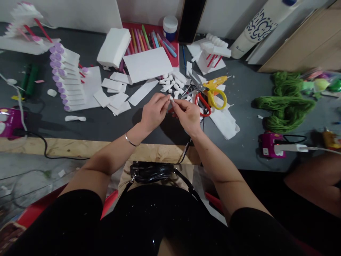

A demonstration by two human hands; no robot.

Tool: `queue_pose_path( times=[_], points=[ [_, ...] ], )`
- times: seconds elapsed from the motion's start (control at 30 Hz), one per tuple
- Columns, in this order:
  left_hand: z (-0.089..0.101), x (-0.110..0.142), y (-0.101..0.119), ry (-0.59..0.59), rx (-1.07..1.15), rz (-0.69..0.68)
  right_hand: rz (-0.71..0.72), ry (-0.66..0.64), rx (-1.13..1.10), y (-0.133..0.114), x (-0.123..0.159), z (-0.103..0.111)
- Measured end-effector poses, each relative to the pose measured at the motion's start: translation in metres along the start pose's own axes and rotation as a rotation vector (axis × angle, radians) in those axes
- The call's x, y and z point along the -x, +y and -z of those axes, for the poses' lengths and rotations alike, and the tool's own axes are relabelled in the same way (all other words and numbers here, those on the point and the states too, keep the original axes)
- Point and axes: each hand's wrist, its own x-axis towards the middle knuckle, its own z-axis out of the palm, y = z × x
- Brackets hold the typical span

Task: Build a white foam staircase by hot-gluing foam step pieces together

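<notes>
Between the fingertips of both hands is a small white piece (171,98), mostly covered, that looks like the rolled white pieces lying beyond it. My left hand (155,109) pinches it from the left, a bracelet on that wrist. From the right, my right hand (187,113) pinches the same piece with thumb and forefinger. Just past the fingers lies a pile of small white knobbed pieces (173,82). Yellow-handled scissors (216,97) and red-handled scissors (204,106) rest right of my right hand. White paper strips (117,101) lie left of my left hand.
White paper structures with purple tips (71,81) stand at left. Colored markers (141,39), a white-lidded jar (169,26) and a white block (114,47) are at the back. Green yarn (285,103), a purple power socket (271,145) and a tall bottle (262,28) are at right. Another person sits at right.
</notes>
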Motion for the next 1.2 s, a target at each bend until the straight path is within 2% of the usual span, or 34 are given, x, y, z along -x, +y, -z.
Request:
queue_pose_path(
  times=[0.1, 0.23, 0.3, 0.47, 0.7, 0.9, 1.07, 1.2],
  points=[
    [0.0009, -0.0011, 0.0014, 0.004, 0.07, 0.033, 0.012, 0.009, -0.017, 0.0003, 0.0004, 0.0003],
    [0.0013, -0.0019, 0.0003, -0.012, 0.201, 0.18, 0.017, -0.001, -0.005, -0.0004, 0.0011, 0.0013],
    [0.0012, -0.0021, -0.0006, -0.03, 0.237, 0.204, 0.025, 0.001, 0.0, -0.0019, 0.0014, 0.0019],
    [0.0014, -0.0028, 0.0016, -0.048, 0.239, 0.192, 0.039, 0.002, 0.024, -0.0061, 0.0016, 0.0024],
    [0.0004, -0.0027, 0.0064, 0.041, 0.221, 0.213, -0.008, 0.014, -0.001, -0.0066, 0.0017, 0.0009],
    [-0.0009, -0.0027, 0.0056, 0.111, 0.28, 0.143, -0.013, 0.014, -0.019, -0.0075, 0.0026, -0.0004],
    [-0.0013, -0.0012, 0.0041, 0.097, 0.259, 0.147, -0.008, 0.013, 0.001, -0.0064, 0.0034, -0.0009],
    [-0.0018, 0.0006, 0.0018, 0.07, 0.167, 0.072, -0.01, 0.0, -0.013, -0.0061, 0.0046, -0.0022]
  ],
)
